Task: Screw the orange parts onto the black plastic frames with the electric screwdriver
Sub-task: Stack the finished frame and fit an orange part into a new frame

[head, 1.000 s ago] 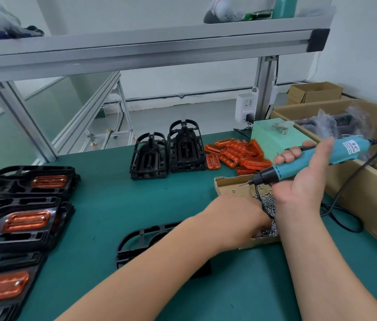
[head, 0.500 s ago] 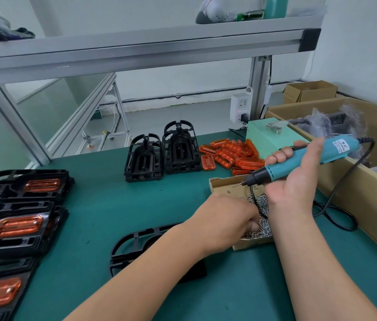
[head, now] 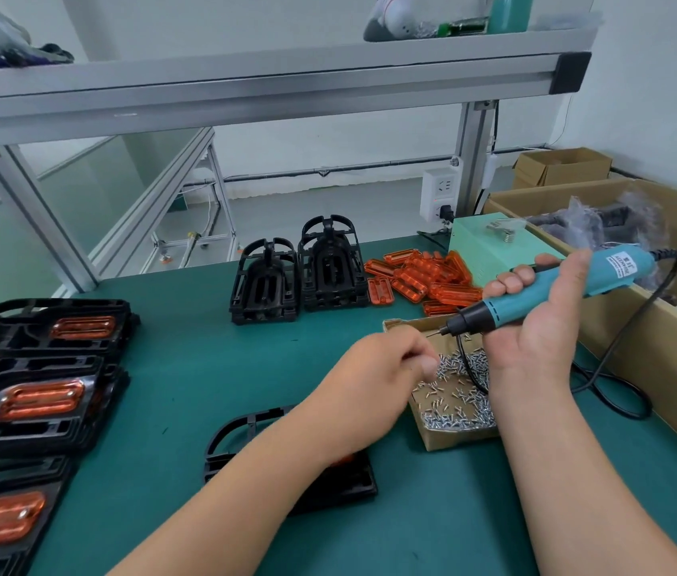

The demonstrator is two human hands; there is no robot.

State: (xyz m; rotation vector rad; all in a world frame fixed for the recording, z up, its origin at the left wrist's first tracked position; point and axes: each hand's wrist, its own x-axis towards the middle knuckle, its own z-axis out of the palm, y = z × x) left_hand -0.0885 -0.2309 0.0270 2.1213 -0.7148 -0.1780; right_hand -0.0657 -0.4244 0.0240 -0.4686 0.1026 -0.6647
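Electric screwdriver (head: pixel 557 284) gripped in right hand (head: pixel 536 342), tip pointing left.
Left hand (head: pixel 374 380) curled over cardboard box (head: pixel 453 440) of screws (head: pixel 457 394); pinching 1 or not, cannot tell.

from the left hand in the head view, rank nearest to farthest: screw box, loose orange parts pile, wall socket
1. screw box, right beside the left hand
2. loose orange parts pile, farther back on the table
3. wall socket, farthest, behind the bench

Just one bit of writing in sight here, a white label (head: pixel 620 266) with blue lettering near the cord end of the teal electric screwdriver (head: pixel 503 309), and it's too small and blurred to read a word.
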